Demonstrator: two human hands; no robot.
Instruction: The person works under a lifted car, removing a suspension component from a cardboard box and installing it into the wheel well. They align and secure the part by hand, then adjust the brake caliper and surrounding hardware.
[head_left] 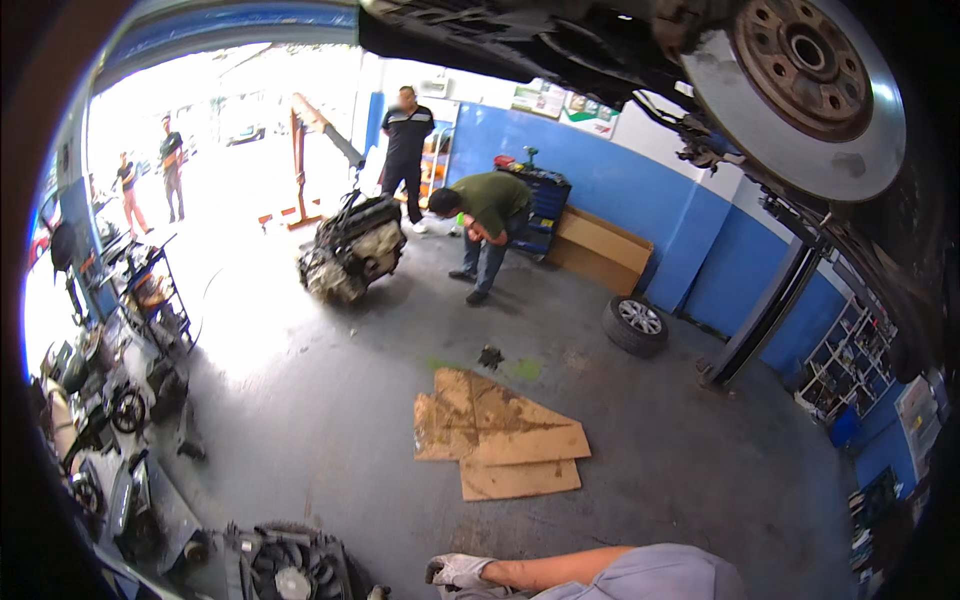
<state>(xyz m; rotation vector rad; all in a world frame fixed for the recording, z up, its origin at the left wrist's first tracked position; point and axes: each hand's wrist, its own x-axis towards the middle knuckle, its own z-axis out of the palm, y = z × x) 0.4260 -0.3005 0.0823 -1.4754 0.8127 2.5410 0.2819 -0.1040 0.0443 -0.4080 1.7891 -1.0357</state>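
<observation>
My right hand [462, 571], in a whitish work glove with dark fingertips, is at the lower edge. Its bare forearm reaches leftward from a grey sleeve [655, 575]. The fingers look curled in; whatever they hold, if anything, is hidden. My left hand does not show. Left of the glove, on the floor, lies a black radiator fan assembly [290, 570]. Stained, flattened cardboard [505, 435] is spread on the floor ahead, with a small dark part [490, 357] just beyond it.
An engine [352, 250] hangs from a red hoist [300, 170]. Nearby, one person [490, 215] bends over and another [407, 140] stands. Overhead, a raised car shows its brake disc [800, 90]. A wheel [636, 326] lies near a lift post [765, 315]. Car parts [130, 410] crowd the left.
</observation>
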